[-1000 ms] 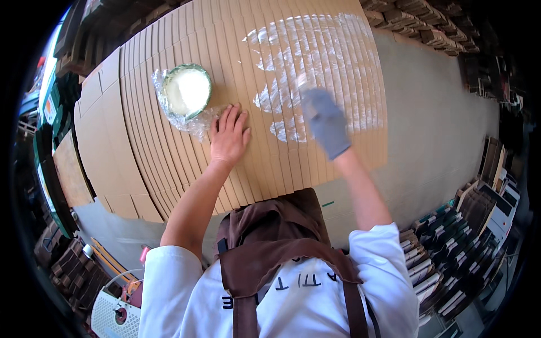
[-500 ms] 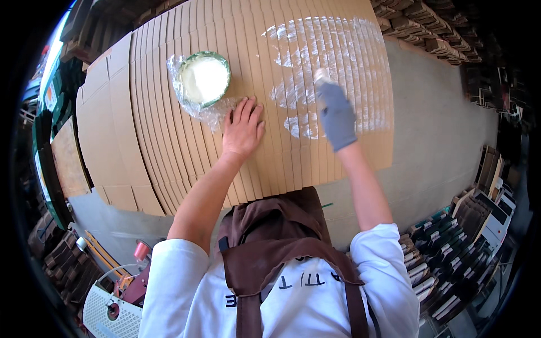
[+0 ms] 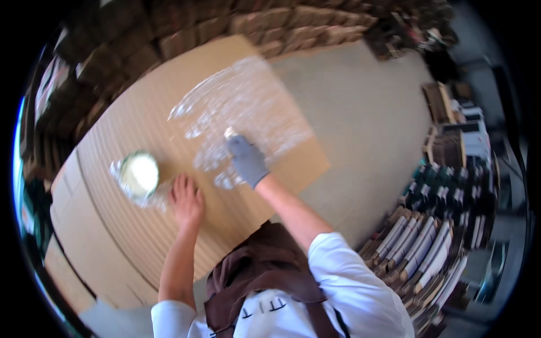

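Gloved, the right hand (image 3: 247, 160) presses a small pale pad onto the wet glue patch (image 3: 242, 115) on the cardboard stack (image 3: 129, 225). Flat, with fingers spread, the bare left hand (image 3: 187, 200) rests beside the glue bowl (image 3: 138, 174). Bare floor (image 3: 366, 112) lies beyond the stack's right edge, and stacked flat cartons (image 3: 428, 253) stand farther right.

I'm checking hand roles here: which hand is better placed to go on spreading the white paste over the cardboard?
The right hand, gloved, sits on the wet paste patch. The bare left hand rests flat on the cardboard beside the paste tub.
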Available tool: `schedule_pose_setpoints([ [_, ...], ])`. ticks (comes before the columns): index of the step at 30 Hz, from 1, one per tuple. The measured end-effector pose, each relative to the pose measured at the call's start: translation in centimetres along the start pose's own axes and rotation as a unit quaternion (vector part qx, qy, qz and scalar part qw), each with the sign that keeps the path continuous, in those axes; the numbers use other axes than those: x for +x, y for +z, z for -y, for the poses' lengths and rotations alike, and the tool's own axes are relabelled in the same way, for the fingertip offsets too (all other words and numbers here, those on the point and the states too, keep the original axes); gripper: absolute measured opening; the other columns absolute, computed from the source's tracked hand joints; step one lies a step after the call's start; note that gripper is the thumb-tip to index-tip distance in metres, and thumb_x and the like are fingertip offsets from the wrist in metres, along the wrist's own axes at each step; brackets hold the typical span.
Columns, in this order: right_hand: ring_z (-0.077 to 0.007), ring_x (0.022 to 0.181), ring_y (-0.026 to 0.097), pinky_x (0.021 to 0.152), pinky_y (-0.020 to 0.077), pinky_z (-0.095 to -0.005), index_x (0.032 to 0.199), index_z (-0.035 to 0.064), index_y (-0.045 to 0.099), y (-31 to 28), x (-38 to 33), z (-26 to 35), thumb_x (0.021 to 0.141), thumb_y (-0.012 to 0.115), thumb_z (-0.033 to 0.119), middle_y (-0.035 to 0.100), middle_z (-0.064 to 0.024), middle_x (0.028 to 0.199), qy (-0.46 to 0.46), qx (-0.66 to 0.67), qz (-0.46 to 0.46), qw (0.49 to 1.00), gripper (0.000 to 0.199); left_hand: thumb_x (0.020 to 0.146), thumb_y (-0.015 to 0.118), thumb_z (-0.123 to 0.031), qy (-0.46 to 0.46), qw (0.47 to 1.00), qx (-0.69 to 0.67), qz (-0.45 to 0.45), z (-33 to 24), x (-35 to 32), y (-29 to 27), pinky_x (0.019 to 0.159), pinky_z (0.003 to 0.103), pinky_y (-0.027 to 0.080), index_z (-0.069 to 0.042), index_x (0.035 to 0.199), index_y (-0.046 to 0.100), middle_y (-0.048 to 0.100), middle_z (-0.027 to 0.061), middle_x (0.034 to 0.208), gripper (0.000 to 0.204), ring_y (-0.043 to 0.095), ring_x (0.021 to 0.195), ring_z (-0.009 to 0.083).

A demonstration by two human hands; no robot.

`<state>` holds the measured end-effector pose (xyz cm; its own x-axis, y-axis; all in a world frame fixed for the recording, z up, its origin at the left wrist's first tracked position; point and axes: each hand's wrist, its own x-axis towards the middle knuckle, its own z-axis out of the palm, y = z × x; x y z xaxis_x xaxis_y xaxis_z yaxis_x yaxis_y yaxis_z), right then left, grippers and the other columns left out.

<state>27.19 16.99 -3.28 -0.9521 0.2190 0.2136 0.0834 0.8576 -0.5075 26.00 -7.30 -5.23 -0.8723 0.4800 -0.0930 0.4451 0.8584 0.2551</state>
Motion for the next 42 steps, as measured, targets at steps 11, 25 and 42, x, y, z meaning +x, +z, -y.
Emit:
schedule_pose_setpoints([
  [11,-0.0241,0.090,0.066,0.082,0.0518,-0.0325,0.098,0.0069,0.070,-13.4,-9.3,4.7,0.087,0.069,0.017,0.067,-0.0113,0.099,0.187,0.277,-0.071,0.940,0.015,0.093,0.056,-0.023,0.006,0.996,-0.088,-0.027,0.9,-0.5,-0.9,0.115,0.052,0.021,-0.010,0.138,0.046,0.039,0.0095,0.150,0.048,0.031,0.141,0.0295],
  [25,-0.0164,0.084,0.063,0.076,0.0508,-0.0275,0.099,0.0037,0.069,-9.8,-13.9,7.5,0.086,0.069,0.007,0.066,-0.0079,0.096,0.187,0.234,-0.079,0.951,0.014,0.093,0.057,-0.020,0.121,0.986,-0.076,-0.082,4.0,-4.4,-0.8,0.113,0.047,0.028,-0.012,0.130,0.051,0.044,0.0096,0.142,0.039,0.037,0.137,0.0289],
  [42,-0.0338,0.091,0.065,0.079,0.0535,-0.0406,0.098,0.0106,0.065,-2.8,-9.8,8.0,0.085,0.066,0.014,0.065,-0.0122,0.103,0.005,0.119,-0.010,0.993,0.014,0.093,0.056,-0.024,0.097,0.991,-0.058,-0.076,3.3,-3.7,-0.3,0.113,0.046,0.028,-0.014,0.127,0.053,0.045,0.0061,0.143,0.036,0.036,0.137,0.0250],
])
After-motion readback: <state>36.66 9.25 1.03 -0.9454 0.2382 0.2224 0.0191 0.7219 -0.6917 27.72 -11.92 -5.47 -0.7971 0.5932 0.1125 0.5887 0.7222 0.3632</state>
